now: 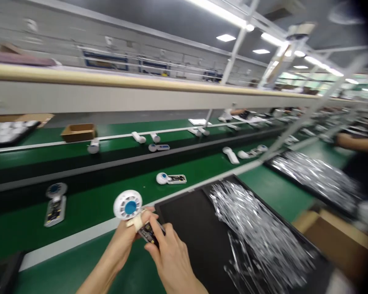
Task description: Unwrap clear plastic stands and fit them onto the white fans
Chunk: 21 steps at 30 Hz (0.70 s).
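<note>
A white handheld fan (128, 206) with a blue centre is held up in front of me, its handle tilted down to the right with a dark circuit board (149, 233) exposed. My left hand (130, 228) is closed round it from below, near the neck, with most fingers hidden behind the handle. The thumb and fingers of my right hand (168, 249) grip the handle at the circuit board's lower end. Beyond my hands, another open fan (171, 179) lies on the green belt, and one more open fan (55, 206) lies to the left.
A black tray (187, 220) with a heap of shiny, thin silvery pieces (257, 228) sits to my right. Past it are a cardboard box (334, 237) and a second tray (313, 175). Several white fan parts lie along the line. Another person's arm (355, 141) shows at far right.
</note>
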Each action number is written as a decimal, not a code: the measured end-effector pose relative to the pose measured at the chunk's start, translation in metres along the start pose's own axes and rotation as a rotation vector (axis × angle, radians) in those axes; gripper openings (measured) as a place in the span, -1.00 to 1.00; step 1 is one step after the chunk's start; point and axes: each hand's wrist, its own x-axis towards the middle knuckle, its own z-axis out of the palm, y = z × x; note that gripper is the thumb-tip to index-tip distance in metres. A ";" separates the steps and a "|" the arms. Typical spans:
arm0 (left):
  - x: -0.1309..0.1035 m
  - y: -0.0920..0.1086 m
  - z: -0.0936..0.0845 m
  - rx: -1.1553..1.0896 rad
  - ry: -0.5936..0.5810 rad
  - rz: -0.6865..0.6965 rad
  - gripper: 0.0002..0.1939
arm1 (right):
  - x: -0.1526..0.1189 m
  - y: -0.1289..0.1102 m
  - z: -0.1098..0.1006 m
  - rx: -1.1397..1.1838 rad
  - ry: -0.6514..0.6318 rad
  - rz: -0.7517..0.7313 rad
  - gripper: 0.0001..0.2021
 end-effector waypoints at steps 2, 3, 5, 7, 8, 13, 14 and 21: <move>-0.007 -0.008 0.006 0.018 0.092 0.074 -0.41 | 0.000 -0.006 0.001 0.303 0.072 0.227 -0.62; -0.008 -0.013 0.008 0.024 0.123 0.105 -0.39 | 0.002 -0.008 0.004 0.461 0.140 0.355 -0.65; -0.006 -0.024 0.012 0.053 0.178 0.134 -0.37 | 0.008 -0.005 0.011 0.663 0.281 0.546 -0.62; -0.001 -0.038 0.016 0.080 0.215 0.135 -0.35 | 0.012 0.001 0.017 0.726 0.367 0.604 -0.57; 0.001 -0.044 0.018 0.080 0.223 0.127 -0.35 | 0.012 0.003 0.020 0.733 0.390 0.598 -0.57; 0.007 -0.059 0.026 0.023 0.168 0.076 -0.36 | 0.006 0.013 0.015 0.659 0.330 0.554 -0.59; 0.011 -0.056 0.024 0.025 0.150 0.044 -0.39 | 0.002 0.018 0.011 0.647 0.284 0.551 -0.61; 0.116 -0.016 -0.075 0.174 0.489 0.029 -0.67 | -0.121 0.134 -0.027 -0.158 0.399 0.523 -0.54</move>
